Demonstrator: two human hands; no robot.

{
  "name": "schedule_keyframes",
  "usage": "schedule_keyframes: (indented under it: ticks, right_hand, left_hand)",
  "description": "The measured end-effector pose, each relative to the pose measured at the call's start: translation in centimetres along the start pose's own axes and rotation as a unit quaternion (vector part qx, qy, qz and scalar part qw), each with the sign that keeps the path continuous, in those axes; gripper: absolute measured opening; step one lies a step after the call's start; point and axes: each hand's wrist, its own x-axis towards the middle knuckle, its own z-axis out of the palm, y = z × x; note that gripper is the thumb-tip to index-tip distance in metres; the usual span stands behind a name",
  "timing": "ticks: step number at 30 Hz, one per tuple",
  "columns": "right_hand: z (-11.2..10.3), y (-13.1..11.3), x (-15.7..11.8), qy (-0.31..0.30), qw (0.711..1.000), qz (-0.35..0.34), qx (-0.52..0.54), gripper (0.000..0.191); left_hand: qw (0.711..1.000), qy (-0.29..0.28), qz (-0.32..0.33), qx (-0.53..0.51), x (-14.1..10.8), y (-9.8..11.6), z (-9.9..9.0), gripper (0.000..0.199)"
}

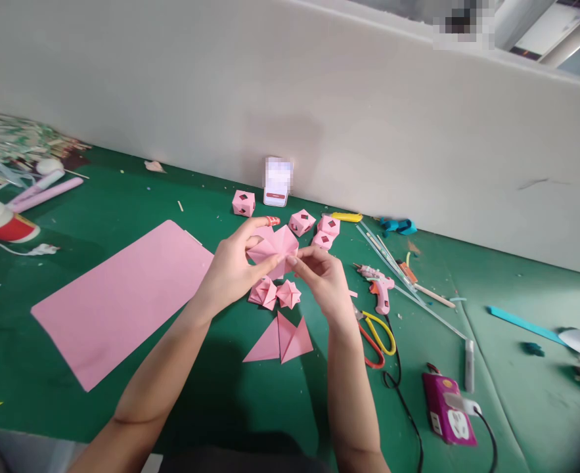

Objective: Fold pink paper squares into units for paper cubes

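My left hand [235, 266] and my right hand [323, 276] pinch a folded pink paper [280, 244] between them, above the green table. The left fingers hold its left side and lower edge; the right thumb and fingers grip its right corner. Just below the hands sit two folded pink paper pieces [266, 292], [288, 294]. Nearer to me lie pink folded triangles [294, 338]. Behind the hands stand pink paper boxes with dark diamond openings [244, 203], [302, 223], [328, 231].
A large pink sheet [122, 302] lies left. A phone [276, 182] leans on the wall. At right are a glue gun [381, 289], scissors [378, 335], a yellow cutter [347, 217] and a purple box [447, 407]. A red-white cup [4, 222] is far left.
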Motion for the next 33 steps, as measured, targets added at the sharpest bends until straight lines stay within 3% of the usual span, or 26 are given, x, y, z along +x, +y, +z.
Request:
schedule_keyframes:
  ticks: [8,33]
  right_hand:
    - [-0.32,-0.01,0.03,0.027,0.999,0.000,0.045,0.013]
    - [-0.26,0.07,0.12,0.045,0.998,-0.002,0.042,0.014]
  left_hand:
    - [1.000,-0.001,-0.010,-0.017,0.03,-0.32,0.27,0.050]
    - [1.000,-0.014,0.011,-0.004,0.09,-0.02,0.45,0.044]
